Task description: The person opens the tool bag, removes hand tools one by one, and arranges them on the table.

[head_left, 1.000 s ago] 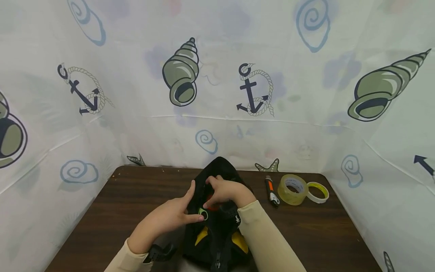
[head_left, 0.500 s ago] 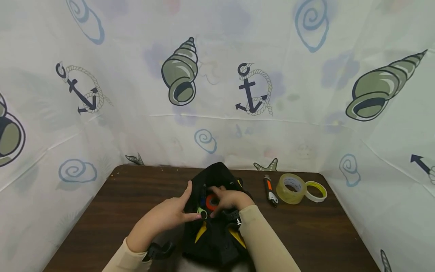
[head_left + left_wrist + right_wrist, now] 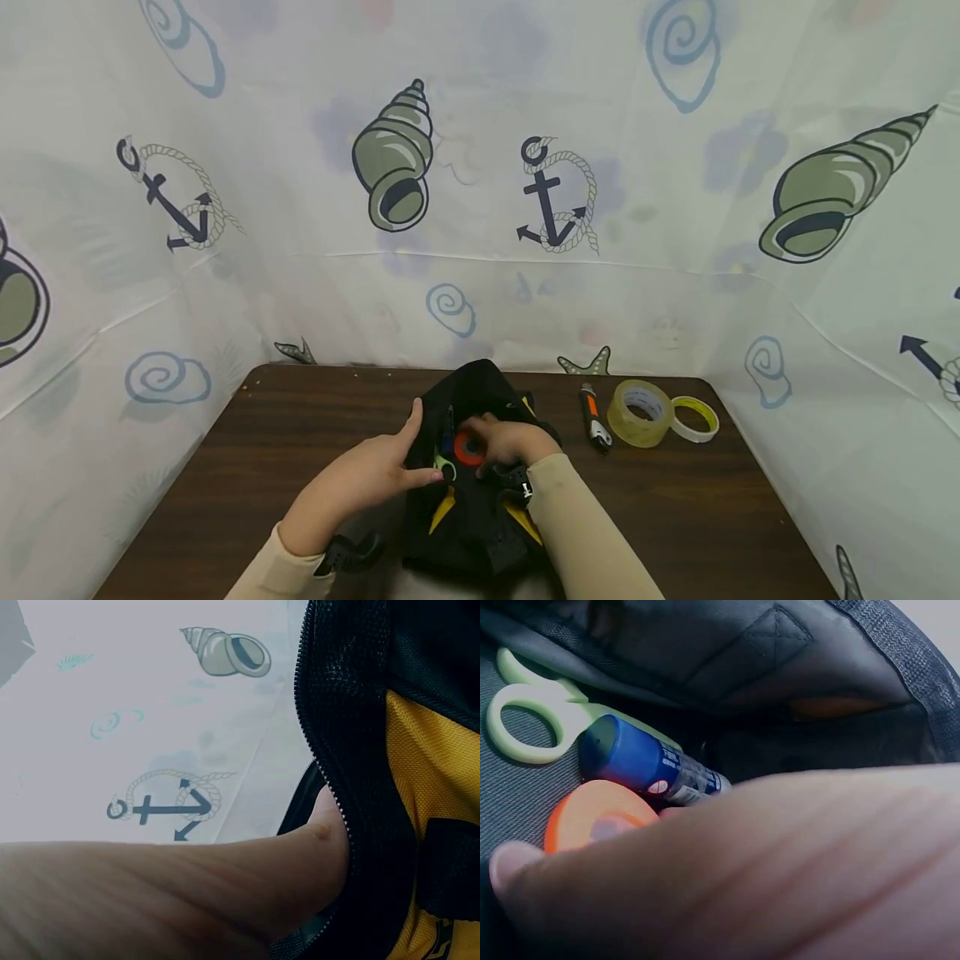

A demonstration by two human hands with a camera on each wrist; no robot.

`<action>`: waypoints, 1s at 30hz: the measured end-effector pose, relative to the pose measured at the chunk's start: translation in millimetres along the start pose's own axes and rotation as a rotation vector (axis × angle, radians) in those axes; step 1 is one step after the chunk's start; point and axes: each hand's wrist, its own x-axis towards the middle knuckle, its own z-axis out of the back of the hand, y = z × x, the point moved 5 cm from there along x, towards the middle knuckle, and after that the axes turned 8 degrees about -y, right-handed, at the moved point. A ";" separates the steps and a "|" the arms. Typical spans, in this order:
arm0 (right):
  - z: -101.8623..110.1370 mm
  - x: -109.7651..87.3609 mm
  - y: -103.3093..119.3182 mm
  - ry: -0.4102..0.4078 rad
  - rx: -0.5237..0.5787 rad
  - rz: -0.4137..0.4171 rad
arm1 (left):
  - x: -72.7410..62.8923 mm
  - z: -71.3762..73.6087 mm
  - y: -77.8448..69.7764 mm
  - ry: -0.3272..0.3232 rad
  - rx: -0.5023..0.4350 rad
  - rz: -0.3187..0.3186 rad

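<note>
A black bag with yellow panels (image 3: pixel 442 742) stands unzipped on the table. My left hand (image 3: pixel 367 475) holds its left side, the thumb tip (image 3: pixel 319 847) hooked over the zipped edge in the left wrist view. Inside the bag, my right hand (image 3: pixel 510 442) is at an orange-red roll of tape (image 3: pixel 468 448), thumb and a fingertip on opposite sides of it. The right wrist view shows the roll, partly covered by the hand. Next to it lie a blue-capped glue stick (image 3: pixel 634 754) and pale green scissors (image 3: pixel 536 720).
To the bag's right on the brown table (image 3: pixel 315 408) lie an orange and black utility knife (image 3: pixel 595 421), a wide clear tape roll (image 3: pixel 637 429) and a narrow white and yellow tape roll (image 3: pixel 693 429). A patterned curtain (image 3: pixel 480 167) stands behind.
My right thumb has drawn to the right, uncovering more of the orange-red tape roll, and the fingers have come closer to the thumb. The bag's top leans slightly lower. The left hand stays nearly still.
</note>
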 end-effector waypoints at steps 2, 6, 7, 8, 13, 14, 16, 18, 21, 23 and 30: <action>0.4 -0.4 0.2 -0.004 -0.002 0.002 | -0.2 0.9 -1.1 -0.001 0.002 -0.003; 0.4 -0.4 0.7 -0.001 0.018 0.005 | -0.2 2.2 -2.6 -0.004 0.011 -0.005; -0.3 -0.3 0.3 0.001 0.021 0.006 | -0.2 2.3 -2.8 -0.004 0.011 -0.005; -0.6 -0.3 0.1 0.002 0.023 0.009 | 0.0 2.1 -2.7 -0.004 0.010 -0.005; -4.2 -2.8 -1.7 0.009 0.067 0.015 | -0.1 0.7 -1.6 -0.002 0.009 -0.005; -4.7 -3.4 -2.2 0.009 0.080 0.014 | -0.1 0.4 -1.4 -0.002 0.010 -0.004; -5.5 -4.8 -3.0 0.009 0.113 0.011 | 0.1 0.2 -1.2 -0.004 0.019 -0.004; -6.1 -5.6 -4.3 0.006 0.143 0.008 | 0.1 0.2 -1.3 -0.004 0.020 -0.003; -6.9 -6.6 -6.7 -0.007 0.179 0.002 | 0.0 -0.2 -1.6 0.000 0.017 -0.001; -7.0 -6.9 -7.8 -0.022 0.179 0.005 | -0.2 -0.1 -2.2 0.003 0.013 -0.001; -5.3 -4.6 -0.6 -0.130 0.011 0.092 | 0.5 -1.0 -1.8 0.002 0.008 -0.007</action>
